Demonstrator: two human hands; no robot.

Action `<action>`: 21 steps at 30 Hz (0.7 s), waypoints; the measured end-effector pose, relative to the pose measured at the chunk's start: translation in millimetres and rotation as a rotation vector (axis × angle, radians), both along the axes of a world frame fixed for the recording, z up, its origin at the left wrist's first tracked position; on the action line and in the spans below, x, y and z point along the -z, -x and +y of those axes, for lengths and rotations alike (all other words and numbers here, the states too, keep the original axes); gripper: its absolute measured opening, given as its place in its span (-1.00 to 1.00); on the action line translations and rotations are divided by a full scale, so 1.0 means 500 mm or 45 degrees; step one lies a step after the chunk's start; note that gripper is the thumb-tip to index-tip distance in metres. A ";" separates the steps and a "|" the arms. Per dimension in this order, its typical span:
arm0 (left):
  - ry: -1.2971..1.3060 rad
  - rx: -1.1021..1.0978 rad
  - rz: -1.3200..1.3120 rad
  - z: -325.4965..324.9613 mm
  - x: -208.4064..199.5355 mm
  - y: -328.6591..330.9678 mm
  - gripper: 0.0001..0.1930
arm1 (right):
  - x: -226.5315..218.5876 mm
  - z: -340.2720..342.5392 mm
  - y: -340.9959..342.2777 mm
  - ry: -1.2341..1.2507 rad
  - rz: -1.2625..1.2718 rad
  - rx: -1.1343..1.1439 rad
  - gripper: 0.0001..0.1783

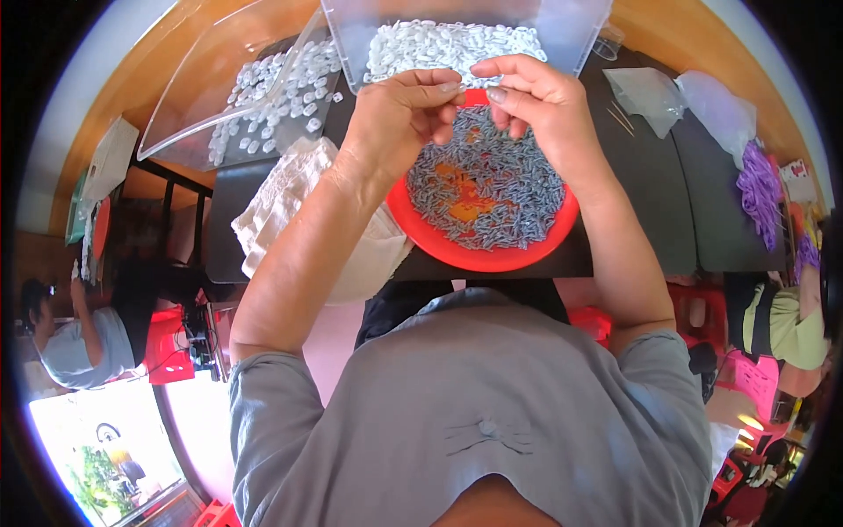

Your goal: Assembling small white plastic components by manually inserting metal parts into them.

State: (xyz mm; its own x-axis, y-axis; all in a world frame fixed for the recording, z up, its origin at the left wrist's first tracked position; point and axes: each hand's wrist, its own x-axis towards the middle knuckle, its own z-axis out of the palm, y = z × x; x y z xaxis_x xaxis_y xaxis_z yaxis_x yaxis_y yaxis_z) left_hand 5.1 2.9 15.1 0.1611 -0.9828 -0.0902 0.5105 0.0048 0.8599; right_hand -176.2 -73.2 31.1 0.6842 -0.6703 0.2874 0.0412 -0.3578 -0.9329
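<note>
Grey shirt cloth [474, 404] fills the near view; beyond it a red bowl [479, 255] lies heaped with small grey pieces [500, 189], while two clear trays [562, 35] farther off hold white finished-looking pieces [439, 44], so much seems left. Just above the bowl, the left hand [395, 114] and right hand [536, 101] meet, fingertips pinched narrowly, apparently on one tiny piece too small to tell.

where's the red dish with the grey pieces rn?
Head view, centre: the red dish sits on the dark table directly below both hands, with a white cloth to its left and a clear bin behind.
</note>
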 end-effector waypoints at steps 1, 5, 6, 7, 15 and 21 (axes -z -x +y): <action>0.014 0.046 0.047 -0.004 -0.001 0.007 -0.86 | 0.001 0.001 0.000 0.102 -0.010 0.020 -0.74; 0.070 0.147 0.170 -0.013 -0.005 0.028 -0.87 | 0.012 -0.005 -0.003 0.348 -0.073 0.077 -0.82; 0.050 0.160 0.180 -0.011 -0.003 0.033 -0.87 | 0.011 -0.004 -0.003 0.348 -0.070 0.081 -0.82; 0.029 0.170 0.189 -0.008 -0.001 0.037 -0.87 | 0.006 0.000 -0.005 0.326 -0.081 0.085 -0.84; 0.026 -0.015 -0.156 0.007 -0.002 0.050 -0.87 | 0.014 -0.002 -0.010 0.291 -0.013 0.053 -0.88; 0.042 0.002 -0.221 -0.006 0.022 0.033 -0.89 | 0.008 -0.008 -0.009 -0.151 -0.024 -0.101 -0.77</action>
State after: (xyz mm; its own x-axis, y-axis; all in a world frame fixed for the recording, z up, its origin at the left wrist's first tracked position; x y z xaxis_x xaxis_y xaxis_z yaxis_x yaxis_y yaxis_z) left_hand -11.3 0.1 4.1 0.1702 -0.9850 -0.0289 0.3546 0.0339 0.9344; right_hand -171.5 -77.4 27.0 0.7316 -0.6443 0.2228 0.0829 -0.2404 -0.9671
